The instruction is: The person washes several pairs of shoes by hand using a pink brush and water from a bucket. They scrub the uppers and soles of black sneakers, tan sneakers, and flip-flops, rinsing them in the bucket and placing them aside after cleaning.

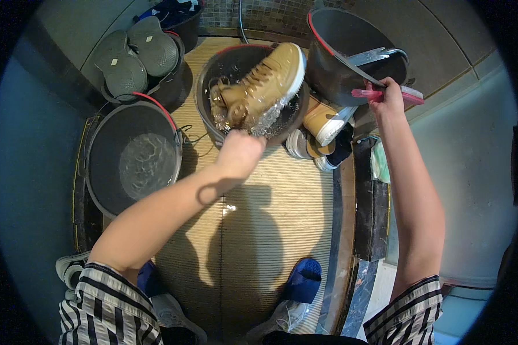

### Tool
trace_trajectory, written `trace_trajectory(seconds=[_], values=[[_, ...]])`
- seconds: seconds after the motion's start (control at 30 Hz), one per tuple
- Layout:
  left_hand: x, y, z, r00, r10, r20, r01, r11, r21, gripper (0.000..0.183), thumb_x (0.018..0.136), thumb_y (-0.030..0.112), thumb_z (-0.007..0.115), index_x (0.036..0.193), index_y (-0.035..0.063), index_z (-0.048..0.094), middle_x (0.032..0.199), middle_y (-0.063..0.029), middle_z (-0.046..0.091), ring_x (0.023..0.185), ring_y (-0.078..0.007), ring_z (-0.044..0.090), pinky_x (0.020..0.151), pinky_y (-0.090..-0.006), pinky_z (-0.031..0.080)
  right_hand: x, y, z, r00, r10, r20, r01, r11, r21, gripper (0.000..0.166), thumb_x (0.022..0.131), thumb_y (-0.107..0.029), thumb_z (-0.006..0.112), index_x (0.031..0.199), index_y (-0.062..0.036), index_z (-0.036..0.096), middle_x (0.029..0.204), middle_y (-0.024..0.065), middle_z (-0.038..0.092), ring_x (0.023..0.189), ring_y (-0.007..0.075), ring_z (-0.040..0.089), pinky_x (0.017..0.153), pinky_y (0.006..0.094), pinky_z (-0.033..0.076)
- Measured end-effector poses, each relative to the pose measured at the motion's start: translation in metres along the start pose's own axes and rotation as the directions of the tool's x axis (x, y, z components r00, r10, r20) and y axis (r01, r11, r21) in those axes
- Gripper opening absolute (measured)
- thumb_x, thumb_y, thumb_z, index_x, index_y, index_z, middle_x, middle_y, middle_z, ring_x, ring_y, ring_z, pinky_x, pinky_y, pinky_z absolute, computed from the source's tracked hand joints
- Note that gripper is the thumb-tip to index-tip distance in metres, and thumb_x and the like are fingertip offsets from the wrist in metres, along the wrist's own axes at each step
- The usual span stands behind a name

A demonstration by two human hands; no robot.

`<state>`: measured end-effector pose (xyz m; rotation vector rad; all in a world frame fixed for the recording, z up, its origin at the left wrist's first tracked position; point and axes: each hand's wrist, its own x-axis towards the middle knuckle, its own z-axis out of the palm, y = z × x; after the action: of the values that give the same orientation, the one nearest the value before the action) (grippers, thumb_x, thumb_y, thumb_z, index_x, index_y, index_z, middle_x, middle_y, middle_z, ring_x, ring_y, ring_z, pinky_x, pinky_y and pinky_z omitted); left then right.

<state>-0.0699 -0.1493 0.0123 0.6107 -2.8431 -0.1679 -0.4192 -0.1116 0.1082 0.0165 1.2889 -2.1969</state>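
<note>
Over the middle bucket (203, 92), a tan lace-up boot (270, 82) with a white sole is tilted, toe up and to the right, wet and amid splashing water. My left hand (241, 153) is at the boot's ankle end by the bucket's near rim; its fingers are blurred and partly hidden, but they grip the boot. My right hand (386, 97) holds a pink scrubbing brush (410, 95) and touches the rim of the tall dark bucket (334, 73) at the right. A silvery handled item (371, 56) lies across the inside of that bucket.
A bucket holding water (144, 166) stands at left. Behind it, grey insole-like pieces (125, 73) rest on another bucket; one with dark cloth (172, 15) stands farther back. Another tan boot (321, 118) and several shoes (300, 144) lie right of the middle bucket. Ribbed matting (259, 215) covers the floor.
</note>
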Motion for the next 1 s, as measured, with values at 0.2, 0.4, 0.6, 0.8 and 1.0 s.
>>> trace_trajectory(seconds=[0.2,0.4,0.6,0.8,1.0], values=[[-0.064,0.054,-0.019,0.949,0.163,0.271,-0.142,0.985,-0.095,0.008,0.077,0.007,0.055,0.081,0.0005,0.055,0.075,-0.0130,0.062,0.068,-0.0232,0.061,0.057,-0.0344,0.053,-0.011,0.031,0.019,0.996,0.067,0.064,-0.066,0.998,-0.018,0.023,0.075,0.003,0.052,0.091,0.0133,0.039,0.090,0.0256,0.052,0.070,0.0374,0.062,0.052,0.0364,0.057],[-0.121,0.107,-0.037,0.868,0.314,0.385,-0.277,0.949,-0.150,0.025,0.074,0.016,0.053,0.091,-0.0018,0.055,0.083,-0.0126,0.061,0.076,-0.0244,0.058,0.062,-0.0322,0.052,-0.020,0.071,0.035,0.972,0.170,0.165,-0.181,0.982,0.052,0.025,0.075,0.000,0.053,0.094,0.0100,0.040,0.084,0.0247,0.055,0.058,0.0316,0.059,0.044,0.0311,0.052],[-0.181,0.114,-0.035,0.882,0.416,0.223,-0.354,0.895,-0.270,0.018,0.070,0.015,0.058,0.080,0.0011,0.057,0.070,-0.0061,0.058,0.069,-0.0172,0.056,0.048,-0.0269,0.049,-0.054,0.109,0.062,0.980,0.109,0.165,-0.079,0.981,-0.179,0.020,0.073,-0.001,0.056,0.084,0.0096,0.044,0.076,0.0189,0.052,0.052,0.0270,0.055,0.043,0.0336,0.051],[-0.184,0.115,-0.044,0.870,0.415,0.267,-0.309,0.880,-0.360,0.020,0.072,0.019,0.056,0.083,0.0015,0.057,0.077,-0.0061,0.058,0.074,-0.0185,0.054,0.052,-0.0286,0.048,-0.083,0.136,0.078,0.976,0.036,0.215,0.039,0.942,-0.334,0.008,0.073,-0.002,0.056,0.072,0.0014,0.049,0.060,0.0099,0.050,0.042,0.0206,0.049,0.040,0.0307,0.045],[-0.185,0.111,-0.037,0.899,0.386,0.209,-0.283,0.873,-0.397,0.018,0.074,0.019,0.055,0.084,0.0033,0.056,0.078,-0.0058,0.056,0.077,-0.0183,0.053,0.052,-0.0284,0.047,-0.106,0.145,0.083,0.966,0.001,0.257,0.096,0.926,-0.366,0.010,0.071,-0.001,0.057,0.071,-0.0010,0.047,0.058,0.0069,0.047,0.043,0.0195,0.047,0.039,0.0300,0.043]])
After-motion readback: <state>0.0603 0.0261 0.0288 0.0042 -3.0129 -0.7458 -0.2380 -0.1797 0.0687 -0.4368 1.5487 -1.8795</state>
